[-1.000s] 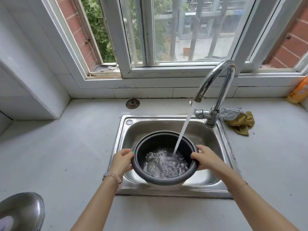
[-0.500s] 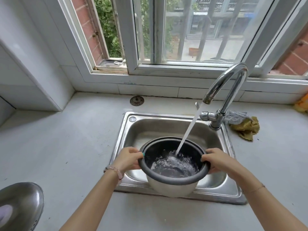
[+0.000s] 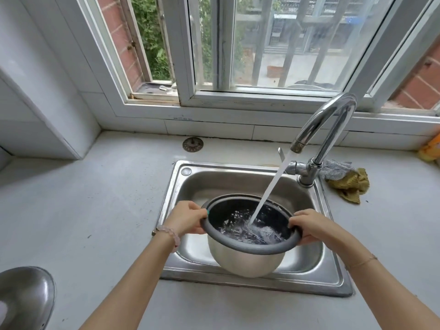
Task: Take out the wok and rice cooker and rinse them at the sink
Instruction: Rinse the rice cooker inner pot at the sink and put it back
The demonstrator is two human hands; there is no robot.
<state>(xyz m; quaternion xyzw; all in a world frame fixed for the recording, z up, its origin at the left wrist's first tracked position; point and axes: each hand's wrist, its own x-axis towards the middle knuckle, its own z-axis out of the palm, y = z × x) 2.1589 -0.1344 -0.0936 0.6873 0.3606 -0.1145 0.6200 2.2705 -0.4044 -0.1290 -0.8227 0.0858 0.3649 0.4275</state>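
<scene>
The rice cooker pot (image 3: 247, 263), dark inside with a pale outer wall, hangs over the steel sink (image 3: 238, 182), tilted slightly toward me. My left hand (image 3: 188, 219) grips its left rim and my right hand (image 3: 309, 226) grips its right rim. Water from the chrome faucet (image 3: 326, 129) streams into the pot and splashes on the water pooled inside. The edge of a metal wok (image 3: 23, 298) shows at the bottom left corner on the counter.
A yellow cloth with a grey scrubber (image 3: 347, 179) lies right of the faucet. A round drain strainer (image 3: 192, 144) rests on the counter behind the sink. A yellow packet (image 3: 432, 151) sits at the far right. The window sill runs along the back.
The pot has been lifted higher out of the sink and tipped a little toward me, so its pale outside shows. More water has collected inside. Both hands keep their grip.
</scene>
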